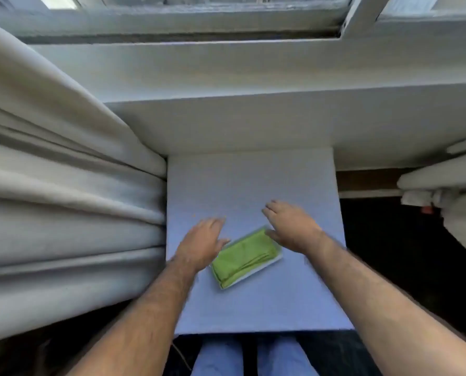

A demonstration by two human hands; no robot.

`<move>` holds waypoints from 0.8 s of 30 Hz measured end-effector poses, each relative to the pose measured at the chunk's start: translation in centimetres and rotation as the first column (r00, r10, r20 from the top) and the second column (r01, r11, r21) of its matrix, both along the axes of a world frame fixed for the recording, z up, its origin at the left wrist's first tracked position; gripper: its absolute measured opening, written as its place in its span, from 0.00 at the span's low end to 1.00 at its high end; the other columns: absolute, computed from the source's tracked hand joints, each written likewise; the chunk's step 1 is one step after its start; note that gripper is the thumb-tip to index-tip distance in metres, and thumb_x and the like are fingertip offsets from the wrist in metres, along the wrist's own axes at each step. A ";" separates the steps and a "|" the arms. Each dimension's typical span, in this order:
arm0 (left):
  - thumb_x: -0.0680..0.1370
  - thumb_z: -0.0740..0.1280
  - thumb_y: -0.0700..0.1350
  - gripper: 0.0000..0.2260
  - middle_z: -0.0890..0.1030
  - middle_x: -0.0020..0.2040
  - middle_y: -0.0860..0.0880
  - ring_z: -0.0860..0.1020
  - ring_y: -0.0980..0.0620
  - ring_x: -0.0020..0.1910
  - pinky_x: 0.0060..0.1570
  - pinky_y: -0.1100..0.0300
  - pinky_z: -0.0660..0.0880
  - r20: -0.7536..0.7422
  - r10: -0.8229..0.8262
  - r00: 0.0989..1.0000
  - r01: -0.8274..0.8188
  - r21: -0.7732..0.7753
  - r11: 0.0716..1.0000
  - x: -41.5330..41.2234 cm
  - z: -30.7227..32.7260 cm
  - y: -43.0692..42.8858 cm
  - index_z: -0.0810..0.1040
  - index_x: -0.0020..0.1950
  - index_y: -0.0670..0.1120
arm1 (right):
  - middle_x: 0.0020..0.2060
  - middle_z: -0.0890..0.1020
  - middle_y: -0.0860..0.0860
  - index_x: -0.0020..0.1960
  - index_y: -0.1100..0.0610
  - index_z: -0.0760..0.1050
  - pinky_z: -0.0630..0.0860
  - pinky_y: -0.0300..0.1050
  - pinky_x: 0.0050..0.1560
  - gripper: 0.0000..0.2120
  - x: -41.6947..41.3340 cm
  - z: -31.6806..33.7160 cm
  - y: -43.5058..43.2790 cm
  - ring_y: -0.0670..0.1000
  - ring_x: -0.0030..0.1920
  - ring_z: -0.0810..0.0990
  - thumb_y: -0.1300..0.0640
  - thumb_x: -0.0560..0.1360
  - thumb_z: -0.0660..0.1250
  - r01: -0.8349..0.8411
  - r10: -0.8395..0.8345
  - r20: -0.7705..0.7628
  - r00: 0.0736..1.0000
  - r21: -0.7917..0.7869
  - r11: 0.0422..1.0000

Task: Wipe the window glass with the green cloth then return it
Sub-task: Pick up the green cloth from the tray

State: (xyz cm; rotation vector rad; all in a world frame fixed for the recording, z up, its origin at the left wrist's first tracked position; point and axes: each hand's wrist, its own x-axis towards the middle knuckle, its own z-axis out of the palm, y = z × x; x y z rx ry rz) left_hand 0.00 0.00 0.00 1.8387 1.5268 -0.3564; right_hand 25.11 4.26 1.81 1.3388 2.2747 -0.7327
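We see both hands held palm-down over a small table, with neither one holding anything. The left hand is spread with its fingers loosely extended and pointing away from the body; its thumb side sits just beside the near-left edge of the green cloth. We cannot tell whether the thumb touches the cloth or only overlaps it in view. The right hand is likewise open, fingers extended and slightly fanned. Its thumb lies over or just above the far-right corner of the cloth; contact cannot be confirmed because the frame is blurred by motion.

The green cloth lies between the two hands, slightly nearer the body than the fingertips of either one. It is folded into a flat rectangle with several layered edges visible along its long side, and it is turned diagonally on the surface. It rests on a shallow white tray, whose rim shows as a thin pale border along the right and near edges of the cloth.

The tray sits on the pale blue table top, which extends well beyond the fingertips toward a white sill. Above the sill we see the window frame and a strip of glass at the top edge. Pleated light curtains hang to the left of the left hand, and more fabric shows at far right.
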 end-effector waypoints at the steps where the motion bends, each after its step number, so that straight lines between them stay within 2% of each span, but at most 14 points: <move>1: 0.85 0.63 0.54 0.28 0.68 0.81 0.44 0.67 0.44 0.80 0.79 0.50 0.65 -0.046 -0.028 0.999 0.026 -0.046 0.999 0.2 -1.9 -1.1 0.64 0.82 0.46 | 0.79 0.69 0.56 0.80 0.59 0.65 0.65 0.54 0.82 0.29 -0.3 -1.7 -0.8 0.57 0.82 0.64 0.49 0.83 0.65 -0.027 0.028 0.024 0.999 -0.037 0.999; 5: 0.83 0.66 0.51 0.23 0.73 0.76 0.45 0.72 0.42 0.74 0.72 0.49 0.73 -0.128 -0.118 0.985 0.095 -0.177 0.980 0.8 -8.3 -5.7 0.71 0.76 0.45 | 0.79 0.70 0.57 0.80 0.60 0.65 0.69 0.54 0.78 0.26 -0.9 -8.1 -4.1 0.59 0.80 0.68 0.59 0.83 0.60 -0.049 0.051 0.012 0.999 -0.113 0.992; 6: 0.80 0.70 0.50 0.22 0.76 0.72 0.44 0.76 0.42 0.69 0.66 0.49 0.77 -0.159 -0.152 0.975 0.128 -0.152 0.980 0.9 -9.5 -6.8 0.75 0.73 0.44 | 0.78 0.70 0.57 0.80 0.60 0.65 0.71 0.55 0.75 0.25 -1.2 -9.6 -4.9 0.60 0.78 0.70 0.61 0.83 0.58 -0.057 0.060 0.020 0.998 -0.115 0.992; 8: 0.66 0.82 0.45 0.25 0.84 0.58 0.44 0.84 0.43 0.53 0.49 0.52 0.83 -0.232 -0.193 0.953 0.191 -0.031 0.981 1.4 -11.3 -8.3 0.83 0.62 0.44 | 0.77 0.71 0.57 0.79 0.60 0.66 0.74 0.56 0.69 0.24 -1.6 -11.9 -5.8 0.61 0.75 0.72 0.63 0.82 0.57 -0.072 0.074 0.021 0.997 -0.092 0.993; 9: 0.60 0.83 0.41 0.26 0.85 0.52 0.45 0.85 0.43 0.46 0.43 0.53 0.83 -0.275 -0.194 0.942 0.213 0.041 0.976 1.6 -12.2 -9.0 0.85 0.57 0.43 | 0.75 0.72 0.58 0.77 0.60 0.67 0.74 0.56 0.67 0.24 -1.8 -12.8 -6.3 0.61 0.75 0.72 0.63 0.82 0.57 -0.074 0.077 0.030 0.997 -0.077 0.994; 10: 0.59 0.82 0.38 0.25 0.85 0.50 0.44 0.85 0.43 0.43 0.41 0.53 0.83 -0.295 -0.167 0.941 0.205 0.102 0.973 1.9 -12.6 -9.3 0.85 0.56 0.43 | 0.74 0.73 0.58 0.76 0.60 0.69 0.75 0.57 0.65 0.22 -1.9 -13.5 -6.5 0.62 0.74 0.72 0.63 0.82 0.57 -0.068 0.069 0.033 0.997 -0.044 0.997; 13: 0.64 0.78 0.34 0.21 0.84 0.47 0.44 0.82 0.44 0.40 0.39 0.52 0.80 -0.277 -0.049 0.960 0.119 0.241 0.963 2.4 -13.8 -10.0 0.83 0.56 0.42 | 0.68 0.77 0.58 0.71 0.60 0.72 0.74 0.58 0.63 0.21 -2.5 -14.9 -7.1 0.63 0.69 0.74 0.65 0.79 0.55 -0.025 0.023 0.030 0.999 0.046 0.999; 15: 0.66 0.78 0.33 0.20 0.83 0.45 0.46 0.82 0.45 0.41 0.40 0.52 0.79 -0.298 -0.008 0.955 0.083 0.237 0.968 2.7 -13.8 -10.0 0.83 0.57 0.43 | 0.65 0.78 0.57 0.69 0.58 0.72 0.73 0.57 0.63 0.20 -2.6 -15.6 -7.3 0.62 0.67 0.75 0.65 0.79 0.56 -0.004 0.002 0.021 1.000 0.092 0.996; 17: 0.72 0.75 0.35 0.18 0.83 0.50 0.48 0.82 0.45 0.48 0.47 0.51 0.78 -0.316 0.061 0.947 -0.002 0.184 0.983 3.1 -13.6 -9.8 0.82 0.60 0.46 | 0.64 0.78 0.56 0.69 0.57 0.73 0.72 0.56 0.64 0.19 -2.4 -15.9 -7.2 0.61 0.66 0.75 0.65 0.80 0.58 0.011 -0.013 0.021 1.000 0.098 0.995; 19: 0.78 0.68 0.36 0.15 0.80 0.57 0.48 0.78 0.44 0.58 0.55 0.50 0.74 -0.315 0.126 0.941 -0.095 0.112 0.989 3.3 -13.6 -9.4 0.79 0.63 0.48 | 0.62 0.77 0.56 0.68 0.58 0.74 0.72 0.56 0.63 0.18 -2.6 -15.5 -6.9 0.61 0.64 0.75 0.66 0.79 0.60 0.030 -0.032 0.026 0.999 0.090 0.995; 21: 0.77 0.65 0.34 0.16 0.78 0.59 0.48 0.75 0.44 0.61 0.59 0.50 0.71 -0.287 0.150 0.946 -0.133 0.077 0.988 3.3 -13.4 -8.5 0.80 0.61 0.50 | 0.59 0.77 0.56 0.63 0.59 0.76 0.72 0.55 0.60 0.18 -3.1 -14.7 -6.6 0.60 0.60 0.74 0.69 0.75 0.61 0.035 -0.038 0.033 0.999 0.085 0.996; 24: 0.75 0.66 0.36 0.13 0.78 0.59 0.50 0.74 0.45 0.62 0.62 0.52 0.71 -0.161 0.167 0.973 -0.169 -0.002 0.986 2.9 -11.4 -6.9 0.80 0.56 0.50 | 0.56 0.79 0.55 0.59 0.58 0.77 0.71 0.53 0.57 0.16 -3.7 -12.4 -6.0 0.59 0.58 0.76 0.69 0.74 0.62 0.038 -0.039 0.044 0.998 0.038 0.999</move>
